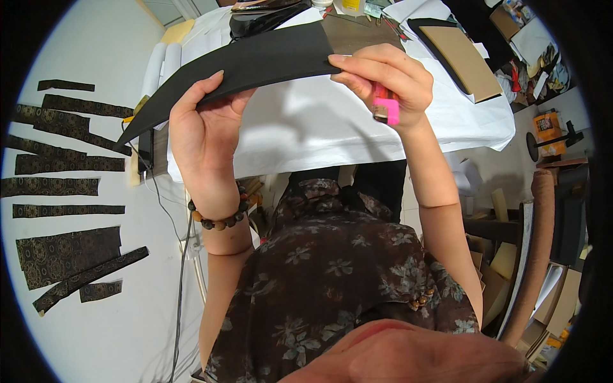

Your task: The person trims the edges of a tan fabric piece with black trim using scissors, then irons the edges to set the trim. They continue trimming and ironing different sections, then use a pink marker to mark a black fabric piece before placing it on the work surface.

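A long black sheet [262,59], thin and slightly bowed, is held up above the white-covered table. My left hand [205,137] grips it from below, the thumb over its near edge and the fingers mostly hidden under it. At the sheet's right end, my right hand [399,80] pinches the corner between thumb and forefinger. Tucked in that same palm is a short red stick-like item [385,105] with a pink band; its kind is not clear, as the curled fingers cover much of it.
White paper or cloth [319,124] covers the table. At its far right lie a brown board [456,60] and a black one beneath. Patterned dark fabric strips [70,246] hang on the left wall. A cable [179,300] runs down at left. Rolls and boards [539,242] stand at right.
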The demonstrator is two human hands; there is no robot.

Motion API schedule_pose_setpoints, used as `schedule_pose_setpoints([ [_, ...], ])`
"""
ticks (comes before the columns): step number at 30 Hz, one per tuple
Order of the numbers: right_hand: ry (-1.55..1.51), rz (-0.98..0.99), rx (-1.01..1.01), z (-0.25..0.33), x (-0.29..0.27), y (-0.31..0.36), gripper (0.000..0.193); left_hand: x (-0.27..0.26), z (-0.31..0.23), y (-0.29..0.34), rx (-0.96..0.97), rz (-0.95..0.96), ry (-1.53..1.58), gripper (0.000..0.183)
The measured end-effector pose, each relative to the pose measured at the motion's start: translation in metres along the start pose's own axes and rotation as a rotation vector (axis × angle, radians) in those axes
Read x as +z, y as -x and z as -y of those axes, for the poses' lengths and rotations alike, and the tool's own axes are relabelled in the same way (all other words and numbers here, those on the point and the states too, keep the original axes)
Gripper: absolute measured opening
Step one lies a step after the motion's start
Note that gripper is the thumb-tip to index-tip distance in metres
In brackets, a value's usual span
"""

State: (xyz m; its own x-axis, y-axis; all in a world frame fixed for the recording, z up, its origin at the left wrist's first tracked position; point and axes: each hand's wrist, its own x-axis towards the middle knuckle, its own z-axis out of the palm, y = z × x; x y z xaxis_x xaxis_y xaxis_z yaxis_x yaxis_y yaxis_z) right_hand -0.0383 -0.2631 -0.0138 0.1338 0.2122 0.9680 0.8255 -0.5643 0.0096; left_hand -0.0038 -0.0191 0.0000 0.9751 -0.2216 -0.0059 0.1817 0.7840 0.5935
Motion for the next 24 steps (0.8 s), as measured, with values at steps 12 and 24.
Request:
schedule_pose_setpoints([
  [12, -0.692, -0.068, 1.150, 0.047, 0.021, 0.020, 0.060, 0.002, -0.001, 0.001, -0.002, -0.041, 0.059, 0.023],
  [24, -0.802, -0.111, 1.139, 0.052, 0.032, 0.017, 0.056, 0.001, 0.004, -0.002, -0.018, -0.030, 0.063, 0.026],
])
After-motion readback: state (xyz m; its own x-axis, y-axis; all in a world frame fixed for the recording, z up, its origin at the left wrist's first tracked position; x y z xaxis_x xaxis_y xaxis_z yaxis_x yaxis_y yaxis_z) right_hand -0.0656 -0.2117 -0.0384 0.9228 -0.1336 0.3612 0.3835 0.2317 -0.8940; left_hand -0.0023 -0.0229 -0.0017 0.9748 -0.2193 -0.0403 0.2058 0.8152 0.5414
